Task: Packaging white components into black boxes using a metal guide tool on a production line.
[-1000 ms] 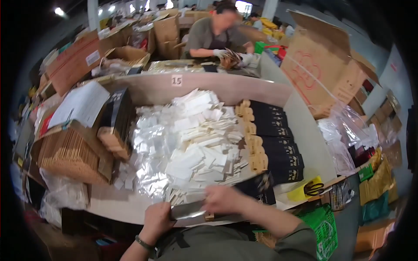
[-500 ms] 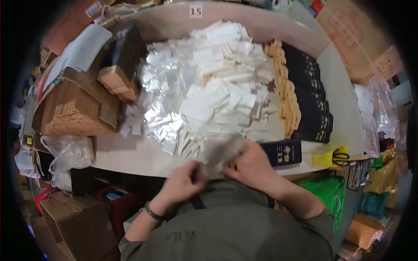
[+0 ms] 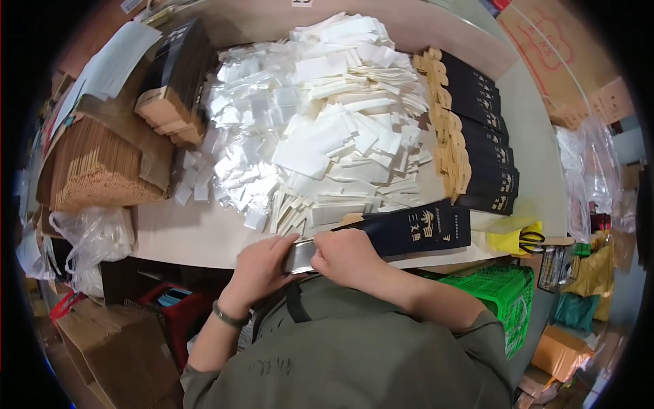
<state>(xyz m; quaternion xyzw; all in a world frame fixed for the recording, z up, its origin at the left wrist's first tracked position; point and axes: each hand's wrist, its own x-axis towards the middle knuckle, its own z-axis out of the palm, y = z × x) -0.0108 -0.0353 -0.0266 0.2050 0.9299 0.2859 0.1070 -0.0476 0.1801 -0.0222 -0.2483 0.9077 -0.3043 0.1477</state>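
Grasping silvery packet point(image 3: 298, 259) at opposite ends with left hand point(image 3: 261, 270) and right hand point(image 3: 349, 258), beside black bag point(image 3: 409, 230).

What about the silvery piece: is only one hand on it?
No, the left hand and right hand both grip the silvery piece.

Left hand point(image 3: 261, 268): we hold it with the back up and the fingers bent in a grip, pointing toward our right.
Left wrist point(image 3: 234, 305): in line with our arm.
Left forearm point(image 3: 214, 341): it slants steeply up and inward.
Right hand point(image 3: 349, 257): we have its fingers curled into a fist, knuckles up, near the other.
Right forearm point(image 3: 422, 293): it lies at a low slant, coming in from our right.
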